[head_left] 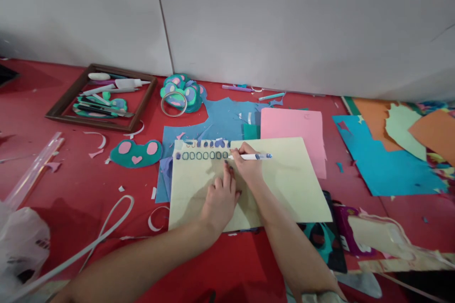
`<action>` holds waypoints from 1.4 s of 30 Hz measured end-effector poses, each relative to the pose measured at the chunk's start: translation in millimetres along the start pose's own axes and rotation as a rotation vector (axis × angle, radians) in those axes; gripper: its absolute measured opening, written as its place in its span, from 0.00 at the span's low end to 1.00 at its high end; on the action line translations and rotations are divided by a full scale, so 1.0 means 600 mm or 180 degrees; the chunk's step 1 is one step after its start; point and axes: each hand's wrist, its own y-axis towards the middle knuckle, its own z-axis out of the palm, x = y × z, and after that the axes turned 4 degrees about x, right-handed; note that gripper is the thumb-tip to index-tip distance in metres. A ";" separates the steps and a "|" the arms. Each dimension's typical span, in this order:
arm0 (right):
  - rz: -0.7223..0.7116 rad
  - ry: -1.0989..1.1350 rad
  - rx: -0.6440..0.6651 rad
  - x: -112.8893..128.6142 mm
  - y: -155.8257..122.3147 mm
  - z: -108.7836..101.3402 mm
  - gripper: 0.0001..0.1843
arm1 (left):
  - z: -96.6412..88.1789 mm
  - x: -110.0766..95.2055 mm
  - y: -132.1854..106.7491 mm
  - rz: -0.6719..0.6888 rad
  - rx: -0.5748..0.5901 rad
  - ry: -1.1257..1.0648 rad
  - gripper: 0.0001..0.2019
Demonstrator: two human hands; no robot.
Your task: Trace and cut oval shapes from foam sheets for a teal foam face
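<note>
My right hand (pixel 249 165) is closed around a white marker with a blue end (pixel 250 156), its tip at the pale yellow paper (pixel 284 184). A row of small dark-outlined rounded shapes (pixel 205 155) runs to the left of the tip. Above it lies another row with dark blue fills, along the sheet's top edge. Flat on the same paper rests my left hand (pixel 220 194), fingers stretched out, the index fingertip just below the last outlined shape. Under the yellow sheet show a pink sheet (pixel 291 123) and a blue sheet (pixel 227 113).
A brown frame (pixel 57 109) at the left holds pens, a cutter and glue. Nearby are a tape roll (pixel 174 104) on green cutouts and a teal animal-head cutout (pixel 137 154). Coloured sheets (pixel 394 161) lie right. A white cable (pixel 106 227) curves at the lower left; scraps litter the red table.
</note>
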 end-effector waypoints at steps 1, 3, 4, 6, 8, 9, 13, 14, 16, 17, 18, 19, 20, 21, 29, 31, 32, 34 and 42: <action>0.0000 0.0017 -0.0005 -0.001 0.000 0.000 0.20 | 0.000 0.000 0.000 0.0004 -0.0001 0.0010 0.24; 0.0067 0.0146 0.0004 -0.004 0.000 0.001 0.20 | 0.000 0.001 0.000 0.0015 0.0006 0.0034 0.23; 0.0135 0.0271 0.0034 -0.005 -0.001 0.002 0.20 | 0.000 0.001 0.001 0.0021 0.0017 0.0054 0.23; 0.0289 0.0545 0.0106 -0.009 -0.001 0.002 0.19 | -0.002 0.001 0.001 0.0028 0.0042 0.0088 0.23; 0.0366 0.0688 0.0166 -0.013 -0.002 0.002 0.18 | -0.003 0.001 0.002 0.0020 0.0059 0.0091 0.24; 0.0368 0.0689 0.0175 -0.014 -0.002 0.002 0.18 | -0.004 0.001 0.002 0.0020 0.0066 0.0089 0.24; 0.0326 0.0582 0.0201 -0.012 -0.003 0.002 0.18 | -0.007 0.001 0.002 0.0046 0.0099 0.0139 0.24; 0.0329 0.0557 0.0208 -0.010 -0.003 0.001 0.18 | -0.008 0.001 0.002 0.0057 0.0110 0.0152 0.24; 0.0324 0.0493 0.0187 -0.006 -0.002 0.001 0.18 | -0.009 0.001 0.002 0.0064 0.0129 0.0159 0.23; 0.0318 0.0455 0.0163 -0.005 -0.002 0.001 0.18 | -0.009 0.002 0.002 0.0060 0.0135 0.0160 0.23; 0.0310 0.0417 0.0138 -0.004 -0.002 0.001 0.19 | -0.009 0.002 0.002 0.0055 0.0136 0.0160 0.23; 0.0302 0.0386 0.0118 -0.003 -0.001 0.002 0.19 | -0.009 0.002 0.002 0.0043 0.0134 0.0161 0.23; 0.0296 0.0366 0.0112 -0.002 -0.001 0.002 0.19 | -0.008 0.002 0.002 0.0039 0.0129 0.0161 0.23; 0.0294 0.0357 0.0105 -0.003 -0.001 0.003 0.19 | -0.007 0.002 0.002 0.0044 0.0125 0.0158 0.23; 0.0341 0.0679 -0.0171 -0.004 0.000 0.002 0.17 | -0.005 0.002 0.001 0.0077 0.0114 0.0153 0.24; 0.0362 0.0745 -0.0343 0.000 0.001 -0.002 0.16 | -0.007 0.002 0.002 0.0094 0.0109 0.0177 0.24; 0.0355 0.0749 -0.0417 0.001 0.001 -0.004 0.16 | -0.007 0.002 0.002 0.0099 0.0105 0.0195 0.24; 0.0301 0.0768 -0.0481 0.003 0.003 -0.006 0.16 | -0.007 0.002 0.004 0.0097 0.0107 0.0237 0.25; 0.0417 0.1175 -0.0231 -0.007 0.008 -0.004 0.19 | -0.005 0.005 0.006 0.0112 0.0123 0.0193 0.26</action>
